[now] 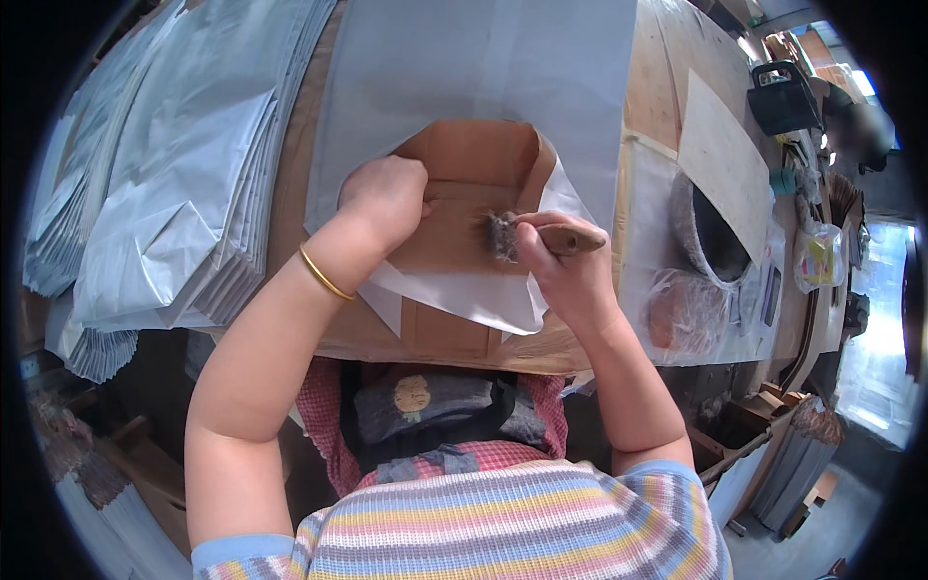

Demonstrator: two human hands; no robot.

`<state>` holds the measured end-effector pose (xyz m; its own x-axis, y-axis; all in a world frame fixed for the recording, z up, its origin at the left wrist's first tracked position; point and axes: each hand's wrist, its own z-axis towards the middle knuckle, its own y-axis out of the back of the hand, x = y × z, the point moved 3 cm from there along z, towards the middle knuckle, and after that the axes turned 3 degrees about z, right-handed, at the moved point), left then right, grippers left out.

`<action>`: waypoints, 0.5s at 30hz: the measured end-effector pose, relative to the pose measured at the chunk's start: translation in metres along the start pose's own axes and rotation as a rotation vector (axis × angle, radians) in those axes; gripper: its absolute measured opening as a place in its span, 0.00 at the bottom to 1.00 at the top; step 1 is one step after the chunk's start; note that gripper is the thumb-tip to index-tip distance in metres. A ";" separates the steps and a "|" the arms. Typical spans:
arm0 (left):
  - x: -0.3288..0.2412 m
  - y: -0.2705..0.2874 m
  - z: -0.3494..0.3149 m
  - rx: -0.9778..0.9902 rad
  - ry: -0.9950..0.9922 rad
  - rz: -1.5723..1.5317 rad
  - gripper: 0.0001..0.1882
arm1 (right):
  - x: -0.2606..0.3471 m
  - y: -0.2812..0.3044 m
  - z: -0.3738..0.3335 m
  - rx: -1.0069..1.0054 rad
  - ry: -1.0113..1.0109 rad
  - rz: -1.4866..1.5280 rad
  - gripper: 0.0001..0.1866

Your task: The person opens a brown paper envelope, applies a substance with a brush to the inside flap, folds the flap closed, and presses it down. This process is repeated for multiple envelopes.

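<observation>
The big white bag (483,68) is lying flat along the middle of the table (657,58), running back to the far side, with its opened-out end toward the near edge. That end is spread into a sort of shallow pan, so you get the brown lining (416,246) facing up with white flaps around it. Right hand (572,256) has a snug hold on a brush (575,240) with a wooden handle, fingers wrapped round it, and the scruffy grey bristles are down at the lining, right of its middle. Left hand (389,198) is curled up like a loose fist over the lining's left side; can't tell if it's actually pinching any of it. A brown panel (449,329) pokes out from under the front flap, right by the near edge. Over on the table's left side there's a thick pile of folded silvery-white bags (184,203). Toward the right edge, a pale flat sheet (725,159) partly covers a round tub (688,227) with a dark inside, and a crumpled clear plastic bag (686,314) sits just beside that, near the front right corner.
</observation>
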<state>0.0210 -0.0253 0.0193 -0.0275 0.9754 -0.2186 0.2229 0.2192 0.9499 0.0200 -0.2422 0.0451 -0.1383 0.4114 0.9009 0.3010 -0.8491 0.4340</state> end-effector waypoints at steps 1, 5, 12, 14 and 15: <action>-0.001 0.004 0.002 0.010 0.045 -0.016 0.09 | -0.001 -0.003 0.002 -0.034 -0.001 0.016 0.09; 0.015 0.006 0.020 0.060 0.180 -0.196 0.11 | 0.005 -0.040 0.009 0.018 -0.112 0.321 0.09; 0.003 0.008 0.018 0.053 0.141 -0.042 0.13 | 0.012 -0.025 -0.001 -0.104 0.157 -0.119 0.06; 0.001 0.006 0.017 0.043 0.144 0.001 0.12 | 0.014 0.001 -0.009 -0.137 0.212 -0.445 0.06; -0.001 0.006 0.018 0.043 0.139 0.026 0.11 | 0.013 0.008 -0.010 -0.117 0.195 -0.564 0.06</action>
<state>0.0396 -0.0256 0.0209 -0.1554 0.9751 -0.1580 0.2665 0.1954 0.9438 0.0113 -0.2474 0.0605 -0.4196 0.7497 0.5118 0.0268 -0.5533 0.8325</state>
